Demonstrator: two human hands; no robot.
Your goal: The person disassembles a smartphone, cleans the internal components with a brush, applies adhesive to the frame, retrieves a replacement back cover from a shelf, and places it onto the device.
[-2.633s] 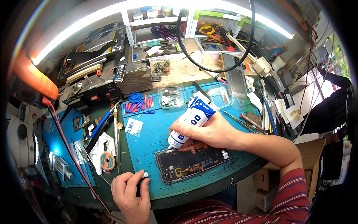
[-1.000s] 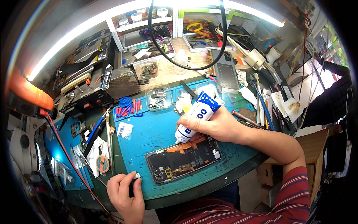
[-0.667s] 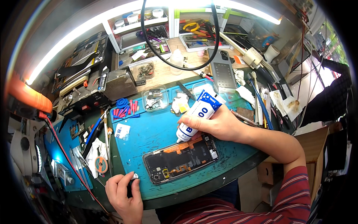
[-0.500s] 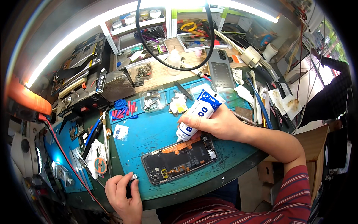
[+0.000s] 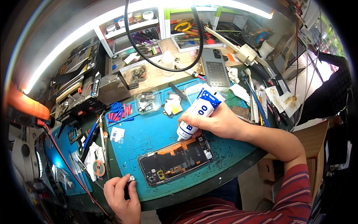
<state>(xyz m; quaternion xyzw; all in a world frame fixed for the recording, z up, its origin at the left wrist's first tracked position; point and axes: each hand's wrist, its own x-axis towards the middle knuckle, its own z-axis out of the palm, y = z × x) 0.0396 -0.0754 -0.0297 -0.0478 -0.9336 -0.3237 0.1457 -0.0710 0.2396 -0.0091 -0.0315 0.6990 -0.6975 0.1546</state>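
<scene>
My right hand point(image 5: 214, 123) grips a white-and-blue squeeze tube point(image 5: 201, 106), tilted with its nozzle down at the far long edge of an opened phone point(image 5: 179, 160). The phone lies on a blue mat point(image 5: 130, 145), showing black innards, orange flex cables and small connectors. My left hand point(image 5: 121, 198), near the mat's front edge left of the phone, has its fingers curled round a small black-and-white piece point(image 5: 131, 178), partly hidden by them.
Parts tray point(image 5: 147, 100), pink-and-blue small pieces point(image 5: 118, 114), tweezers and a solder wick spool point(image 5: 99, 168) surround the work. Behind stand a grey phone back point(image 5: 214, 69), a dropper bottle point(image 5: 167, 59) and a hanging black cable loop point(image 5: 164, 67). Tools and papers point(image 5: 284, 106) crowd the right.
The tube in my right hand has moved rightward along the phone's far edge. My left hand keeps its curled hold. The whole view has shifted somewhat.
</scene>
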